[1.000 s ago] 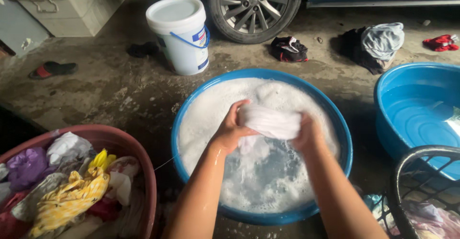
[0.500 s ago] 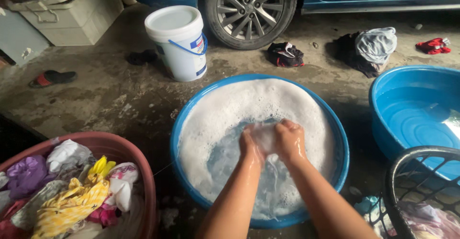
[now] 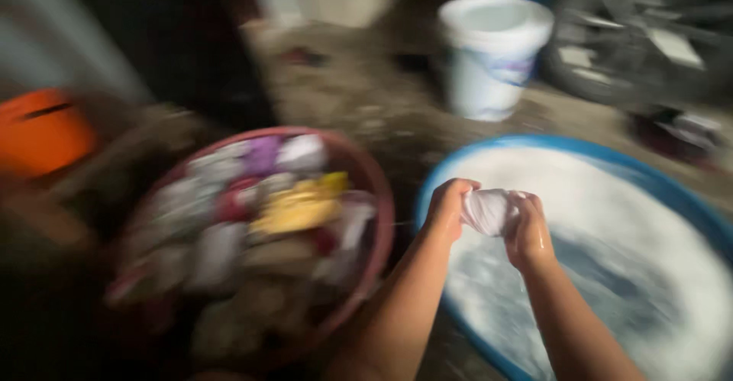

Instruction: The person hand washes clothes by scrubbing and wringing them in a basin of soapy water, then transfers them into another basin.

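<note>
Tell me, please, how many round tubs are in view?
2: a red tub piled with clothes at left, and a blue sudsy tub under both hands at right. Others may lie outside the blurred frame.

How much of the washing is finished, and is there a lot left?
Nothing shows as finished here. In hand: the left hand and right hand squeeze a small white cloth above the blue basin of suds. Probably plenty is left: the red basin beside it is piled with mixed clothes, though the picture is too blurred to tell if they are washed.
</note>
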